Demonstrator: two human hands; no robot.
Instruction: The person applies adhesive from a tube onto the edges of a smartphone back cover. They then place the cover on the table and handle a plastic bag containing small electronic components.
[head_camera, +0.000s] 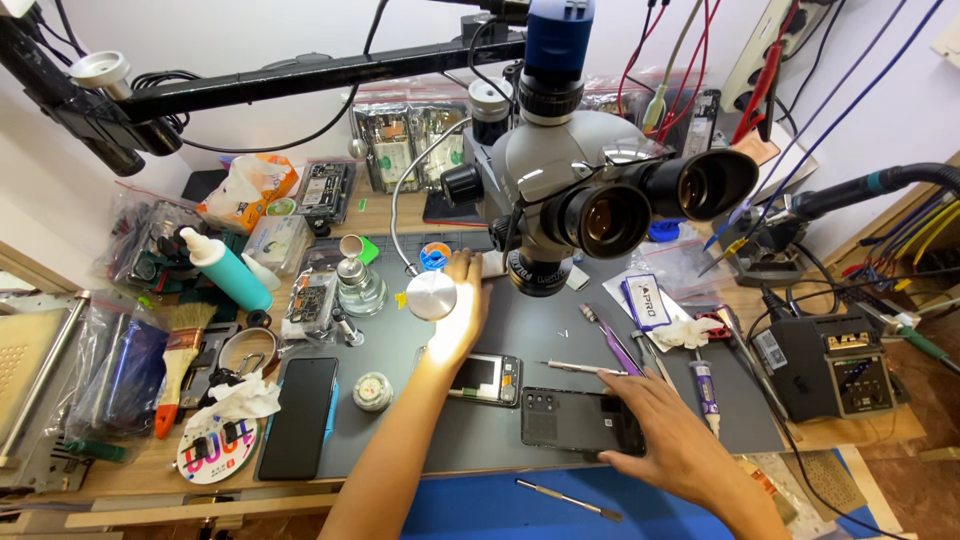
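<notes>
**Crowded bench against a pale wall**

A plain white wall (250, 30) backs the cluttered wooden workbench (860, 430). A dark grey rubber work mat (560, 330) covers its middle, and bright lamp light pools there under the grey stereo microscope (580, 170).

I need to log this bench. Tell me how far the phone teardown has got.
Done: the phone frame lies opened on the grey mat, and the dark back cover lies apart from it.
In hand: the left hand reaches under the microscope in its light; the right hand rests on the back cover.
Left: the frame and cover are not joined; tweezers lie unused.
</notes>
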